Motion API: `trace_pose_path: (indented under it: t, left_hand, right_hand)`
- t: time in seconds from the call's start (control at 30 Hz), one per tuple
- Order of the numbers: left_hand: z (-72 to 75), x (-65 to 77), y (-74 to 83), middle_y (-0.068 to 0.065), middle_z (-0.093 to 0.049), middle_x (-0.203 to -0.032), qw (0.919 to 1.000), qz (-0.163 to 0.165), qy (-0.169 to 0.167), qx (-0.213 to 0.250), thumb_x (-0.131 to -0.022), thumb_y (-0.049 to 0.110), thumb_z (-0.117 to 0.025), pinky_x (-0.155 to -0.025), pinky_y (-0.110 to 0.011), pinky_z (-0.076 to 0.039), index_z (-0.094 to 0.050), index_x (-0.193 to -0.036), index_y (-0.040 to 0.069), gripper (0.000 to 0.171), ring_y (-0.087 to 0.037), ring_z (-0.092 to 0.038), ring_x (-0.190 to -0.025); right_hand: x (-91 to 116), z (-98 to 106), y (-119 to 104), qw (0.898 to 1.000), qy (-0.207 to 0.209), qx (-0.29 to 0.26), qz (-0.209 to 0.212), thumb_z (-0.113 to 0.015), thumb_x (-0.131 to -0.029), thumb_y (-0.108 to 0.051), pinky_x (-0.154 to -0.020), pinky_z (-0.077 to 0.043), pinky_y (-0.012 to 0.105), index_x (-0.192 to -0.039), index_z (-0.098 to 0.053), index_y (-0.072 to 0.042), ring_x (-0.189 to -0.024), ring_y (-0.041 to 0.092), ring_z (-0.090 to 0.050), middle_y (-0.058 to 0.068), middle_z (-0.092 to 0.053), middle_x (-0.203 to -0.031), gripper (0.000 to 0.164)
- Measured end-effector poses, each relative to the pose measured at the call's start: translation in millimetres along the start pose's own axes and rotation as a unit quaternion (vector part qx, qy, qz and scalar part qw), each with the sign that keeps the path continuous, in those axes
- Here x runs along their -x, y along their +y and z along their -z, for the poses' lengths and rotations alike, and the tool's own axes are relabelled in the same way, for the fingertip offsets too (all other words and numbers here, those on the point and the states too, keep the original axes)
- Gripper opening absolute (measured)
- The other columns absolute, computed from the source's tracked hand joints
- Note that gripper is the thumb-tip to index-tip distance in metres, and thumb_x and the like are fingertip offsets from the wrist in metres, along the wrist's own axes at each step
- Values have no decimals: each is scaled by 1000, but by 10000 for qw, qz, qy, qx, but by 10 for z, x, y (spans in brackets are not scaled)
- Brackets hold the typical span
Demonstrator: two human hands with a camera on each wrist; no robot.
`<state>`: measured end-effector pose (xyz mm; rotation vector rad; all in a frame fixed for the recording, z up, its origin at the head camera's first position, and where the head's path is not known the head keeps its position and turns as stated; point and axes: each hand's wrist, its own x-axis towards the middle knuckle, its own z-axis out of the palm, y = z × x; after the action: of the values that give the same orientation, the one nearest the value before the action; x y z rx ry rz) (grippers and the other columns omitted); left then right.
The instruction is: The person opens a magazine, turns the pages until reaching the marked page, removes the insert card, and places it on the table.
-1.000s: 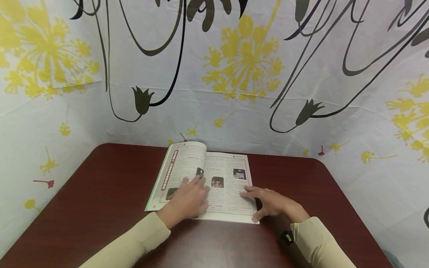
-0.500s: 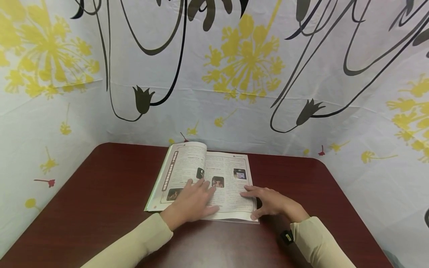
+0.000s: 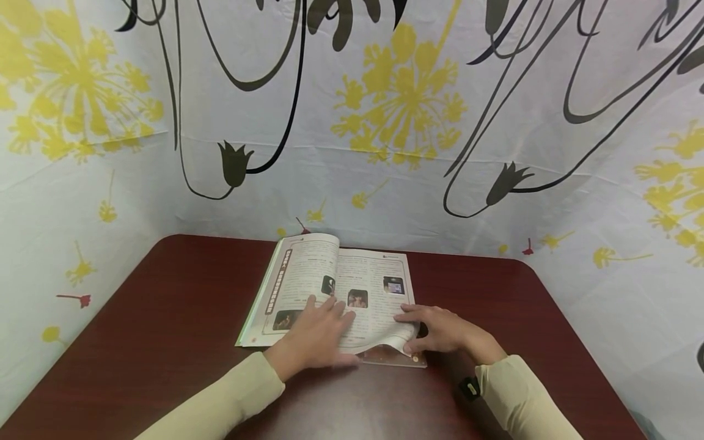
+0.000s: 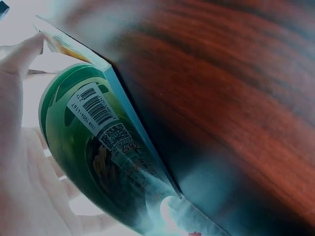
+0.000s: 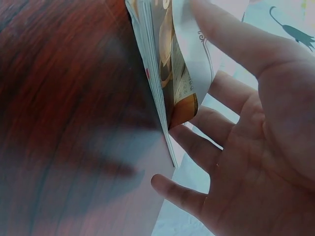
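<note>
An open magazine lies on the dark red table, with text and small photos on both pages. My left hand rests with spread fingers on its lower middle, the thumb at the bottom edge. My right hand pinches the lower right corner of the right-hand page between thumb and fingers. That corner curls up and bares a brown printed page below it. In the left wrist view, the green outer cover with a barcode bows up beside my left palm.
The dark red tabletop has rounded far corners. A pale fabric backdrop with yellow and dark flower prints stands behind and on both sides. A black band shows at my right sleeve.
The lower right page corner has lifted and curled back, baring the brown page. My right thumb moved up and inward with it. My left hand shifted slightly right, its thumb spreading out.
</note>
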<state>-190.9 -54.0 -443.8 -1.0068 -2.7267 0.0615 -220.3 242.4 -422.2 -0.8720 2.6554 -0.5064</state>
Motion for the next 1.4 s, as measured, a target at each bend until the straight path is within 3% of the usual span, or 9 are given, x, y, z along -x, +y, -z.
trace_pose_path:
  t: [0.17, 0.33, 0.7, 0.8, 0.93, 1.03, 1.2, 1.4]
  left_hand:
    - [23, 0, -7, -8, -63, -120, 10000, 52, -70, 12, -82, 70, -60, -94, -62, -42, -63, -122, 14, 69, -31, -55, -122]
    - [53, -2, -21, -7, -63, -113, 9999, 57, 30, 91, -84, 63, -61, -91, -60, -44, -63, -117, 14, 60, -29, -58, -116]
    - [50, 10, -63, -6, -63, -107, 9996, 78, 152, 212, -87, 59, -61, -84, -55, -45, -63, -111, 14, 51, -26, -59, -106]
    - [58, 7, -72, -7, -63, -114, 9994, 97, 158, 285, -88, 58, -59, -86, -56, -46, -64, -119, 14, 54, -27, -59, -111]
    - [64, 24, -91, -13, -53, -140, 9986, 93, 184, 488, -90, 54, -59, -94, -60, -45, -53, -141, 13, 65, -33, -51, -128]
    - [53, 24, -107, -16, -38, -155, 9975, -63, 479, 515, -91, 49, -62, -96, -58, -46, -42, -150, 14, 72, -33, -44, -137]
    - [24, 7, -136, -17, -22, -162, 9899, -409, 1312, 335, -91, 38, -66, -99, -56, -46, -33, -155, 17, 75, -31, -31, -145]
    - [-5, -23, -158, -9, -29, -161, 9818, -744, 1740, 134, -96, 30, -60, -108, -60, -35, -47, -148, 26, 55, -28, -24, -149]
  right_hand:
    - [-6, 0, -4, 10000, 23, -85, -22, -77, -84, -45, -101, -40, 60, -136, -62, -11, -135, 42, -45, 19, -46, -149, 64]
    - [-5, 3, -1, 9999, 25, -102, -55, -75, -84, -49, -101, -40, 60, -136, -62, -11, -135, 41, -45, 19, -46, -149, 66]
    - [52, 51, 65, 9997, -61, -238, -90, -70, -86, -57, -104, -37, 61, -143, -53, -11, -138, 41, -41, 18, -44, -150, 75]
    - [93, 109, 105, 9992, -31, -382, -130, -70, -86, -56, -105, -37, 61, -145, -50, -9, -138, 40, -40, 18, -43, -151, 78]
    - [141, 213, 164, 9986, 133, -465, -208, -69, -88, -53, -105, -37, 61, -148, -46, -4, -138, 40, -41, 19, -45, -150, 80]
    - [186, 283, 219, 9978, 239, -476, -383, -64, -92, -52, -104, -37, 61, -148, -44, -3, -137, 41, -41, 19, -46, -150, 78]
    - [206, 303, 292, 9971, 265, -459, -544, -64, -92, -52, -103, -39, 61, -149, -43, -2, -137, 41, -41, 18, -46, -149, 78]
    - [142, 191, 272, 9990, 148, -359, -219, -76, -82, -52, -104, -38, 61, -148, -44, -2, -136, 40, -43, 19, -46, -149, 89]
